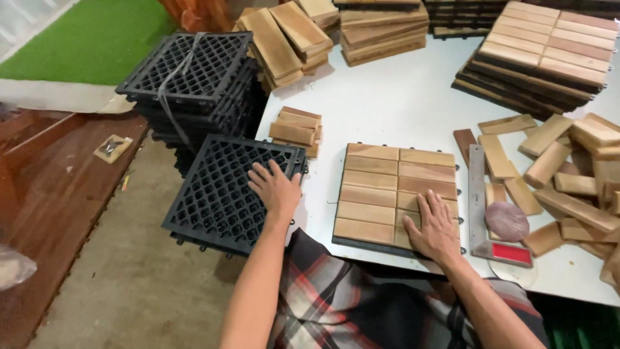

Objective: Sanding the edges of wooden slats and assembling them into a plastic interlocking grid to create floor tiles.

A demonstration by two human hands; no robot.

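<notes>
Wooden tile (pixel 387 190) of pale slats in two columns on a black base, lying flat near the front edge of a white table (pixel 394 103). Right hand (pixel 436 229) pressed flat on the tile's near right corner, fingers spread, gripping nothing. Left hand (pixel 276 187) laid palm down, fingers apart, on the right edge of a black plastic grid (pixel 226 190), which tops a short pile just left of the table and overhangs the table's edge. Taller stack of black grids (pixel 194 84) behind it, bound with a grey strap.

Small pile of short slats (pixel 296 129) on the table between the grid and the tile. Metal ruler (pixel 476 194) just right of the tile, lying lengthwise, with a round purplish pad (pixel 507 221) and a red block (pixel 512 253) beside its near end. Loose wooden slats (pixel 568 174) heaped further right. Stack of finished tiles (pixel 542 55) at the far right of the table, more slat piles (pixel 310 35) along the back. Plaid cloth (pixel 342 304) over the lap at the bottom. Concrete floor (pixel 129 271) to the left, green turf (pixel 90 39) in the far corner.
</notes>
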